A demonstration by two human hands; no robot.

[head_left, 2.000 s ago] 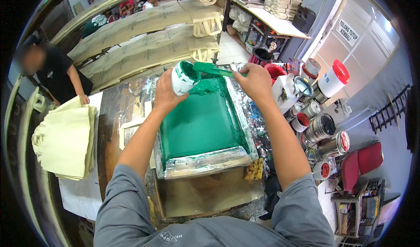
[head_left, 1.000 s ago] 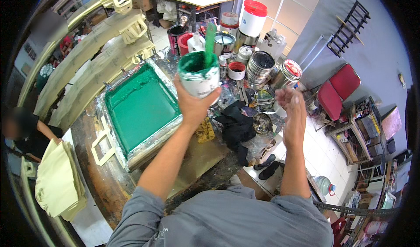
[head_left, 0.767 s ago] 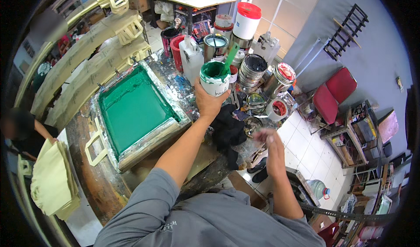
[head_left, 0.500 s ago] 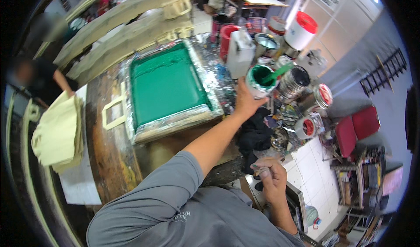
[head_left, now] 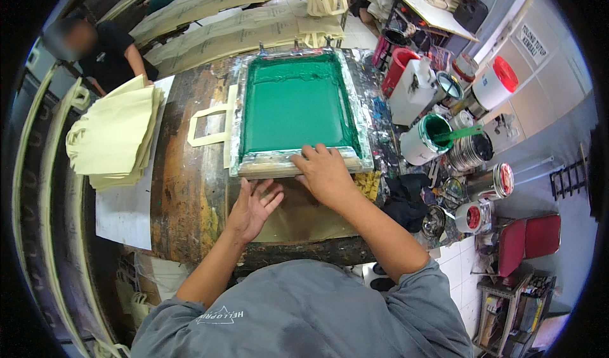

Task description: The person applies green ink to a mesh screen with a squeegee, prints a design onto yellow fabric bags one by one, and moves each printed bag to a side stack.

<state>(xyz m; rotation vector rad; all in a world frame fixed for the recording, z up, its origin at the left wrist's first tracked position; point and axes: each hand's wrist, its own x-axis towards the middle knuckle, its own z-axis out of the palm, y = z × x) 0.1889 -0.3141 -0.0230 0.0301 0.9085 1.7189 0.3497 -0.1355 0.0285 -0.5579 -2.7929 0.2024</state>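
A screen printing frame [head_left: 298, 161] lies on the worktable, its mesh covered in green ink [head_left: 295, 114] that is thicker along the far side. My right hand [head_left: 327, 177] grips the near wooden rail, fingers over its top and thumb at its front. Just left of it, my left hand [head_left: 254, 209] is open, palm turned up and fingers spread, its fingertips close to the underside of the same rail. Cloth handles of a cream tote bag [head_left: 209, 126] stick out from the frame's left side; the rest of that bag is hidden.
A stack of cream bags [head_left: 114, 136] lies on a white board at left, near a person in black [head_left: 120, 57]. On the right stand a white ink pail [head_left: 419, 143] with a green tool in it, several cans, a white jug [head_left: 411, 95] and a black cloth [head_left: 406, 199].
My left hand has left the ink pail and come to the frame's near edge, now open. My right hand has moved from beside the table onto the near rail. The view has swung left.
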